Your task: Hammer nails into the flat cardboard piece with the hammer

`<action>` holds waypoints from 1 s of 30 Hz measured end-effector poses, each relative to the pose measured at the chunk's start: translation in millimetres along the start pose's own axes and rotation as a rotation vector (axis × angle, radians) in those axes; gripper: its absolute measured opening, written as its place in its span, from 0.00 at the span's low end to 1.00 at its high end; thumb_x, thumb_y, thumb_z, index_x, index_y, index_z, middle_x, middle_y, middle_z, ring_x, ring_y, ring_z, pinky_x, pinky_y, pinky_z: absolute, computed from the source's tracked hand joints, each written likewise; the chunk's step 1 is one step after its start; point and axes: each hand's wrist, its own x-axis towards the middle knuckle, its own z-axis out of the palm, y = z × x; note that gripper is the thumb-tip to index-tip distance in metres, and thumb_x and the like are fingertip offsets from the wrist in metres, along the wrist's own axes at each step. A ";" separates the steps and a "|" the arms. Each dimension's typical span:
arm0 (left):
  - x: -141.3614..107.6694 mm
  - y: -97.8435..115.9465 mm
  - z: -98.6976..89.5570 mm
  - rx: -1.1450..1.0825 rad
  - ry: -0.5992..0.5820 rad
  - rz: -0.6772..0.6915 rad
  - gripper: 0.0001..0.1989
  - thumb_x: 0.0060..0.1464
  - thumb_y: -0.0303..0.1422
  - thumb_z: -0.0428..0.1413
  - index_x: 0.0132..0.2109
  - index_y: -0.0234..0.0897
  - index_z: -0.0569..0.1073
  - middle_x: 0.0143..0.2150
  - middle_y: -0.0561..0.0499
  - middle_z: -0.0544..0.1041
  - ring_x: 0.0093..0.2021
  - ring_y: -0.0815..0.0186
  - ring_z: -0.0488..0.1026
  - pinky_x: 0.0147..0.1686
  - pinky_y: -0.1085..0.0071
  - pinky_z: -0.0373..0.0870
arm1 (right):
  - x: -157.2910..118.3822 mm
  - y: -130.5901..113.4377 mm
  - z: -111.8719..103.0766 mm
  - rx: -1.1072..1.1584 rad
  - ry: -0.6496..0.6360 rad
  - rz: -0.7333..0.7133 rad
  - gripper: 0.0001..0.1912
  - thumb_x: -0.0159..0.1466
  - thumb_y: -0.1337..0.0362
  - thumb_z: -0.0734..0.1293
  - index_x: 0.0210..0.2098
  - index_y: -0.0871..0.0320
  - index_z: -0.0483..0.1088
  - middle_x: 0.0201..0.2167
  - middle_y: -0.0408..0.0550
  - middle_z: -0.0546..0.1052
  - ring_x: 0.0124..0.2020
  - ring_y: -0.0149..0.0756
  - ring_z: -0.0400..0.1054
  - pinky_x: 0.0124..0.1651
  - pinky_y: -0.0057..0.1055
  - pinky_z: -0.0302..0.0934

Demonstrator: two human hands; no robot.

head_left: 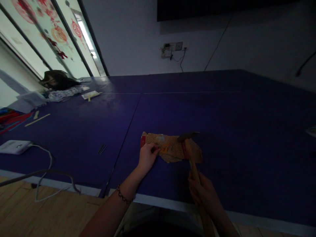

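Note:
A flattened piece of printed brown cardboard (172, 159) with red bands lies on the dark blue table. My left hand (148, 155) rests on its left part, thumb and fingers pinched together. Whatever sits between those fingertips is too small and dark to make out. My right hand (202, 189) is wrapped round the wooden handle of a hammer (193, 164). The dark hammer head is over the right part of the cardboard; I cannot tell whether it touches. Several thin metal pieces that look like nails (102, 149) lie to the left of the cardboard.
A white box-shaped device (15, 147) with a cable (50, 158) lies at the left table edge. Red and blue strips (14, 121), a dark bag (59, 80) and a small white pack (90, 94) are farther back. A seam (128, 130) crosses the table (237, 131).

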 end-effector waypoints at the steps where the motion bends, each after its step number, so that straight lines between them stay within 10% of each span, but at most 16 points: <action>1: -0.4 0.9 0.5 -0.007 -0.002 0.003 0.01 0.45 0.27 0.58 0.28 0.35 0.73 0.27 0.53 0.72 0.30 0.68 0.68 0.31 0.74 0.63 | 0.2 0.0 -0.5 -0.009 -0.001 -0.002 0.12 0.53 0.56 0.63 0.28 0.57 0.59 0.08 0.29 0.56 0.05 0.20 0.45 0.08 0.18 0.42; 30: -0.5 10.2 9.5 0.224 0.016 0.034 0.04 0.51 0.30 0.54 0.31 0.37 0.72 0.27 0.52 0.72 0.32 0.66 0.68 0.31 0.73 0.58 | -3.1 -5.5 0.5 -0.080 -0.025 -0.011 0.11 0.55 0.57 0.62 0.29 0.57 0.58 0.08 0.29 0.57 0.06 0.20 0.47 0.09 0.18 0.43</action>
